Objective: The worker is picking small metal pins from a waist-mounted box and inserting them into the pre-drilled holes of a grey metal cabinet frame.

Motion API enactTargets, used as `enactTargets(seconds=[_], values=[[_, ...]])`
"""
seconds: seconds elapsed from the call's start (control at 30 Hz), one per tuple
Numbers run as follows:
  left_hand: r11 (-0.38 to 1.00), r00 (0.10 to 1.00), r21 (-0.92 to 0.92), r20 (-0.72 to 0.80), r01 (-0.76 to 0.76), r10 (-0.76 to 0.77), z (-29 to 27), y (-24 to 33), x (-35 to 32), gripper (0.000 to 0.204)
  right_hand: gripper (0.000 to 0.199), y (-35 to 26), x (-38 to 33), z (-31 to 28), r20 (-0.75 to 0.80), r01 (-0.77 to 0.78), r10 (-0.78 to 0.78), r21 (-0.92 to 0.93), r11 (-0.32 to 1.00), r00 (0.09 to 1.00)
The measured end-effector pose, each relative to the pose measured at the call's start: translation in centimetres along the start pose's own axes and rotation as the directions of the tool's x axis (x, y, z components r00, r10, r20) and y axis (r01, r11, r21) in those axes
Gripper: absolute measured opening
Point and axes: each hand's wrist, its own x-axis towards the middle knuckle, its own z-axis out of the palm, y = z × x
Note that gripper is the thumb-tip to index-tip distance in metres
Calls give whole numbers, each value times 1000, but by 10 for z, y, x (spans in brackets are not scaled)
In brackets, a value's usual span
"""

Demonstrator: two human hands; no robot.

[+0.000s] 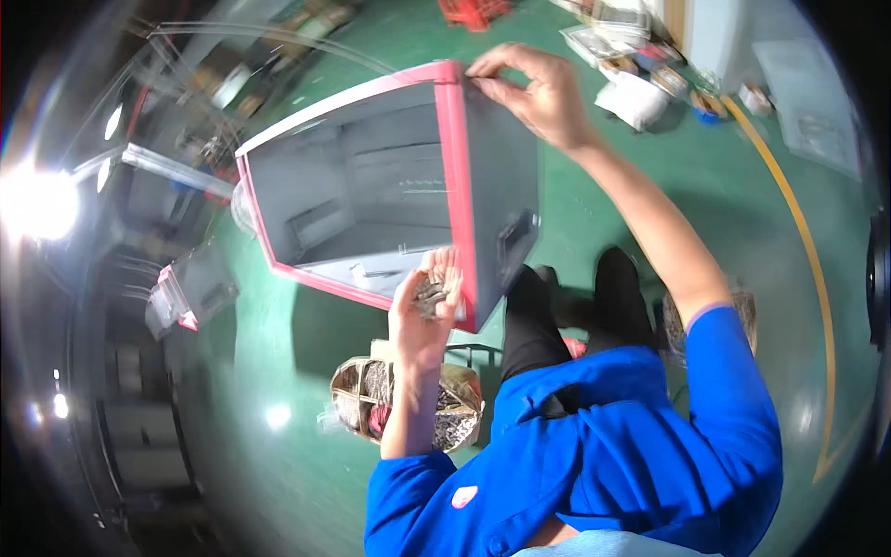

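A grey plastic bin with a pink rim (455,139) is tilted up in front of me, its open mouth facing me and its inside bare. My right hand (538,93) grips the bin's far top corner. My left hand (427,311) is cupped at the near rim and holds a handful of small metal parts (430,295). Both sleeves are blue.
Below my left arm on the green floor sits an open sack (459,408) full of small metal parts. Another grey bin with a pink rim (190,292) lies to the left. White bags and boxes (636,93) crowd the far right by a yellow floor line (798,232).
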Motion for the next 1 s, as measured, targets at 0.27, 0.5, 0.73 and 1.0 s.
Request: enactTargets(seconds=[0.27, 0.5, 0.73, 1.0], values=[[990, 974, -107, 218, 87, -62, -11, 8, 0, 32, 16, -4, -6, 6, 105, 453, -459, -457, 766, 882], [1000, 976, -12, 218, -24, 26, -30, 30, -9, 30, 19, 1, -12, 34, 59, 308, -315, -436, 846, 947], [994, 986, -45, 131, -101, 106, -36, 55, -12, 34, 22, 16, -14, 18, -110, 48, -65, -150, 988, 992], [893, 930, -261, -103, -367, 352, -65, 84, -42, 26, 32, 41, -50, 52, 103, 125, -100, -274, 953, 990]])
